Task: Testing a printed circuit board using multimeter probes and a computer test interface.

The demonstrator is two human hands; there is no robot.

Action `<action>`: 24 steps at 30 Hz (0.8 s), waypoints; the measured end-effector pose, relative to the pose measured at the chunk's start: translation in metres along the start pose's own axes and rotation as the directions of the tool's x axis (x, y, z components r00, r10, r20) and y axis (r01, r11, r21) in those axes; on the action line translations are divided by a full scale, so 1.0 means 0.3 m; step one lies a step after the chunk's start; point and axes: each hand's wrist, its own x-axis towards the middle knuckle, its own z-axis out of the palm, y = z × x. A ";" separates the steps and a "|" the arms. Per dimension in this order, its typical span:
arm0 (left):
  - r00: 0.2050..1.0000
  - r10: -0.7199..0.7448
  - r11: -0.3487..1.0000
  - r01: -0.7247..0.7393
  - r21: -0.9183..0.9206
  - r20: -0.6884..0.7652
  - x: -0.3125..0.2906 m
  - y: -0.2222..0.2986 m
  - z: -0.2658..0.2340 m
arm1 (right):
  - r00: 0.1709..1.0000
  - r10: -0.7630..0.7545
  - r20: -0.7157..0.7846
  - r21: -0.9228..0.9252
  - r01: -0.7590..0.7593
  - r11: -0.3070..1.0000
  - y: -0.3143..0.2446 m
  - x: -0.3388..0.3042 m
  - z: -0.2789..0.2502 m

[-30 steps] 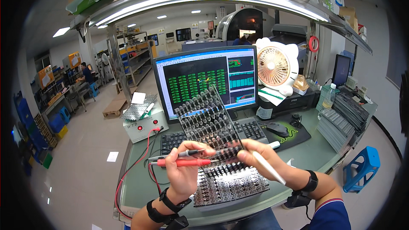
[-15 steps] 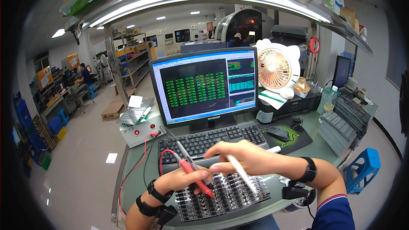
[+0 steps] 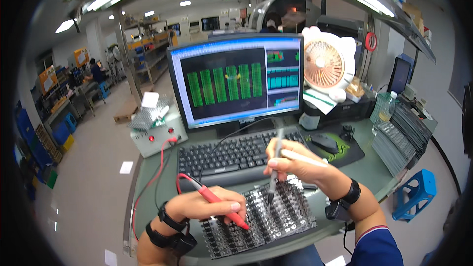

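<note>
My left hand is closed around a red test probe, its tip angled down to the middle of a panel of small circuit boards. My right hand pinches a grey-black test probe, whose dark tip points down at the panel's upper middle. Whether either tip touches the panel I cannot tell. A white pen is tucked between the fingers of my right hand and lies back over it. The panel, dark and silvery in repeating rows, lies on the green table under both hands.
Behind the panel are a black keyboard and a monitor showing green patterns. At left stands a grey test box with a red lead. A mouse, a white fan, a bottle and stacked grey trays stand right.
The grey-black probe has gone from my left hand to my right. The white pen, earlier pointing down at the panel, now lies back over my right hand. The view has shifted slightly.
</note>
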 end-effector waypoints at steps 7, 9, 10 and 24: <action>0.999 0.039 0.998 -0.039 -0.039 -0.010 0.000 0.022 -0.007 | 0.998 -0.047 0.029 0.134 0.043 0.990 0.107 -0.031 -0.086; 1.000 0.011 1.000 -0.012 -0.029 -0.014 -0.001 0.027 -0.007 | 0.993 -0.075 0.089 0.108 0.065 0.992 0.125 -0.035 -0.090; 1.000 0.024 1.000 -0.024 -0.011 -0.020 -0.001 0.031 -0.007 | 0.993 -0.072 0.094 0.115 0.061 0.991 0.115 -0.039 -0.089; 0.935 -0.267 0.950 0.215 -0.228 -0.233 -0.018 0.059 -0.030 | 0.995 0.016 0.096 0.075 -0.023 0.997 0.120 -0.062 -0.061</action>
